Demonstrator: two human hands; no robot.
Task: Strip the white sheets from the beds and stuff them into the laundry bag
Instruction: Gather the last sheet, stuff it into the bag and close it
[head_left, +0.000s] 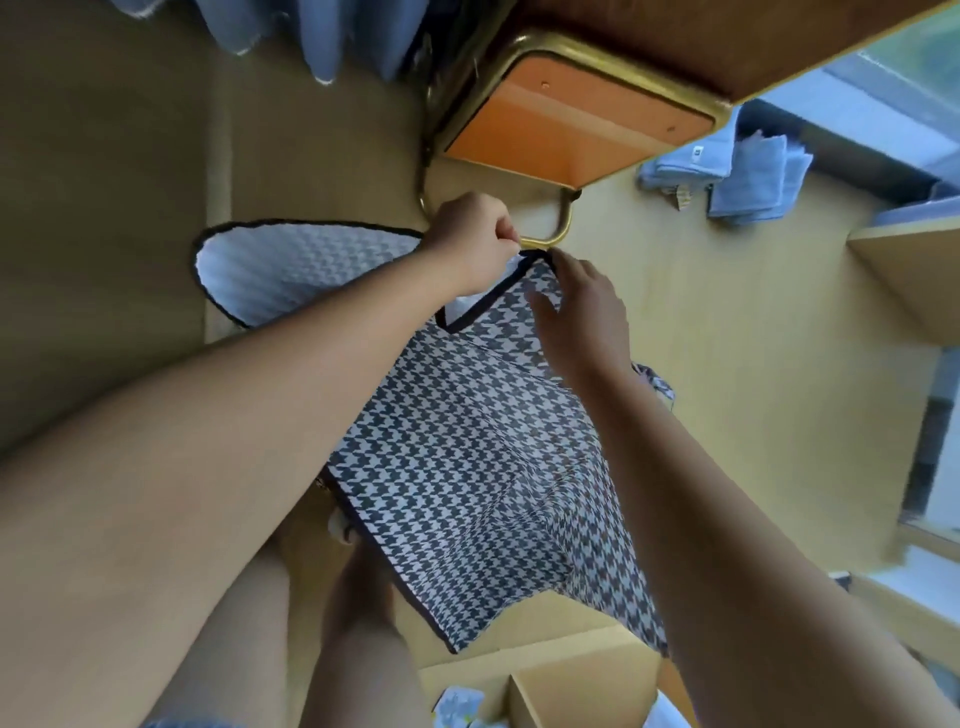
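Observation:
A large houndstooth-patterned laundry bag (467, 457) with black trim stands on the floor below me. Its lid flap (291, 270) hangs open to the left. My left hand (472, 239) pinches something small at the bag's far top corner, with the fingers closed. My right hand (582, 312) grips the black-edged rim at the same corner. A sliver of white sheet (467, 304) shows inside the narrow opening between my hands.
An orange stool with a brass frame (571, 124) stands just beyond the bag under a wooden desk. Folded blue towels (727, 166) lie on the floor to the right. Blue curtains (311, 31) hang at top. A cardboard box (571, 686) sits near my legs.

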